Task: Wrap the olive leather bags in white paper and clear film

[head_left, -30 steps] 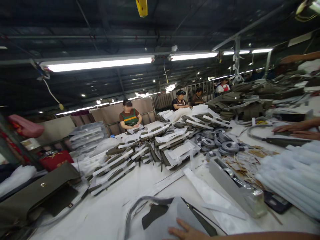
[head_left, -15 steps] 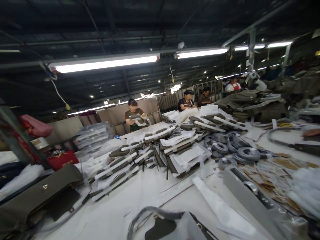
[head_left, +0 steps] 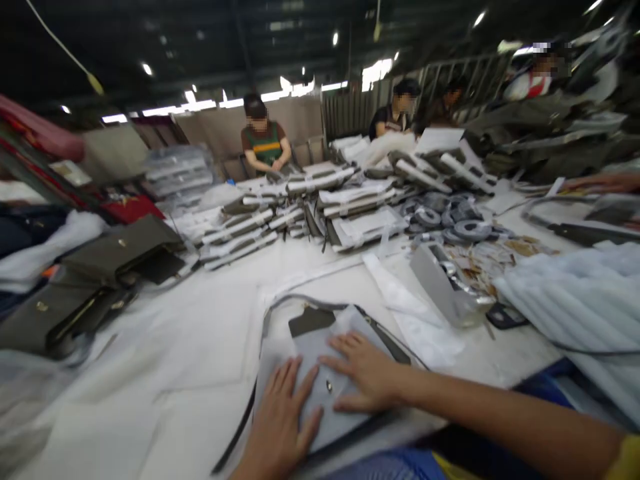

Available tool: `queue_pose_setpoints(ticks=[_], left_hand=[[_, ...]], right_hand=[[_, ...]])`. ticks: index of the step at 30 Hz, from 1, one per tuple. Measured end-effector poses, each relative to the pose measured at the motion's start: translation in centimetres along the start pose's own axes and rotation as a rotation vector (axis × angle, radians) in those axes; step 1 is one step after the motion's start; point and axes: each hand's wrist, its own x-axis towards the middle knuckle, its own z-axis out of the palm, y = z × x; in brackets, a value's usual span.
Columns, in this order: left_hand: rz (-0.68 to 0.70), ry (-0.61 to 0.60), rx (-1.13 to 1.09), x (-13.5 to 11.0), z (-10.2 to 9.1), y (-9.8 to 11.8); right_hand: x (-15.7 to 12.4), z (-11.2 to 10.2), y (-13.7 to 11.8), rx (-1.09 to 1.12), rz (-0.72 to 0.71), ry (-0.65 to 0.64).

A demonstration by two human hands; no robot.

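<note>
Lying beneath the left hand [head_left: 281,410] and right hand [head_left: 364,371], both splayed flat and released, the sheet [head_left: 320,343] partly covers the bag [head_left: 310,321]; 1 clasp [head_left: 329,386] shows between them.

left hand [head_left: 281,412]: newly in view | right hand [head_left: 366,373]: back in view

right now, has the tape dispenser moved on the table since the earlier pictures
No: the tape dispenser still stands in front of the grey coils and right of the white strip; only the viewpoint shifted around it.
</note>
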Motion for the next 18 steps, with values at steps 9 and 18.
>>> queue_pose_setpoints(ticks=[9,18], left_hand=[[-0.041,-0.152,-0.145,-0.6,-2.0,1.3],[-0.053,-0.071,-0.069,-1.3,-1.8,1.7]], right_hand=[[-1.1,1.1,-0.9,-0.066,-0.014,0.029],[-1.6,0.6,-1.8,-0.102,-0.012,0.009]])
